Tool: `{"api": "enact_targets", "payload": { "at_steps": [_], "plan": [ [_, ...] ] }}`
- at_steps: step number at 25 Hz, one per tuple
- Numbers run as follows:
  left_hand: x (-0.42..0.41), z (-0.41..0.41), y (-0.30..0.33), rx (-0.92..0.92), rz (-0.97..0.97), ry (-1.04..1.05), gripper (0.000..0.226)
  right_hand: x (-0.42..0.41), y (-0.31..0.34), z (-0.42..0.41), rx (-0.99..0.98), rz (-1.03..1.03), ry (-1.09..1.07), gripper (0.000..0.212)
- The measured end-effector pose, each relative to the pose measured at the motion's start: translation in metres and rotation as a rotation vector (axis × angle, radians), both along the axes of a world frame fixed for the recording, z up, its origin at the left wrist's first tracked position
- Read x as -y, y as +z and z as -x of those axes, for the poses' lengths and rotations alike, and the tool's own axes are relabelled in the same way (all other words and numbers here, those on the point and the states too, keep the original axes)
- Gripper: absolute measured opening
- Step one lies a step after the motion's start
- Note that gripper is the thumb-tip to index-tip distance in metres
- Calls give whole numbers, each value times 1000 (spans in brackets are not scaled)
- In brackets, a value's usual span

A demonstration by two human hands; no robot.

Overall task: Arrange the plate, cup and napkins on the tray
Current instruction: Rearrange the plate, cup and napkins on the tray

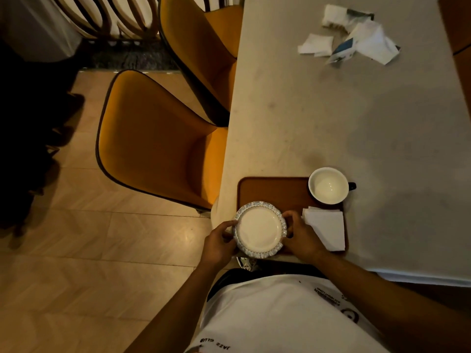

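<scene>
A small white plate [260, 229] with a patterned blue-grey rim is over the near left part of the brown tray [275, 192]. My left hand [220, 242] grips its left edge and my right hand [300, 235] grips its right edge. I cannot tell whether the plate rests on the tray or hovers just above it. A white cup [328, 186] with a dark handle stands at the tray's far right corner. A stack of white napkins [326, 228] lies on the tray's right side, just beyond my right hand.
The tray sits at the near left corner of a pale table [331, 110]. Crumpled papers and wrappers [351, 34] lie at the far end. Two orange chairs [158, 138] stand to the left of the table over a wooden floor.
</scene>
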State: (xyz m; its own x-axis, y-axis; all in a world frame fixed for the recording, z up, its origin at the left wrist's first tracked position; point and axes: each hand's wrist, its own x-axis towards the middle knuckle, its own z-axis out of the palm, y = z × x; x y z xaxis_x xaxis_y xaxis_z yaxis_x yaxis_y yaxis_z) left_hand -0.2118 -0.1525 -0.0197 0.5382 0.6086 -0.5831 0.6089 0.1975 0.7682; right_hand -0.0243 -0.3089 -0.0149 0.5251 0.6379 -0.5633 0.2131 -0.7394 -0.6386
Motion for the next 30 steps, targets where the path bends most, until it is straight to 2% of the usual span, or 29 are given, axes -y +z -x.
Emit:
{"api": "enact_targets", "payload": {
  "at_steps": [6,9,11,13,15,17,20,23,25,30],
  "plan": [
    [-5,0,3,-41,10,-45,44,2,1,-2,-32,-9,-13,53],
    [-14,-7,4,-125,-205,-157,33,3,8,-5,-26,-13,-5,43],
    [-21,-17,9,-158,-310,-144,23,4,17,-8,74,-17,-43,26],
    [-26,-36,16,-150,-313,-116,14,6,27,-18,201,-58,-177,10],
    [-28,-64,22,-99,-315,-128,10,12,36,-34,299,-138,-321,4],
    [-22,-99,30,-24,-270,-147,12,20,42,-58,376,-222,-424,7],
    [-4,-154,47,71,-112,-109,14,32,42,-97,441,-220,-524,18],
    [22,-203,56,119,151,-36,24,43,32,-134,351,-110,-610,26],
    [36,-228,56,151,281,7,37,47,23,-151,266,-69,-564,31],
    [48,-248,46,91,241,62,38,45,13,-164,117,-102,-396,39]
  ]
}}
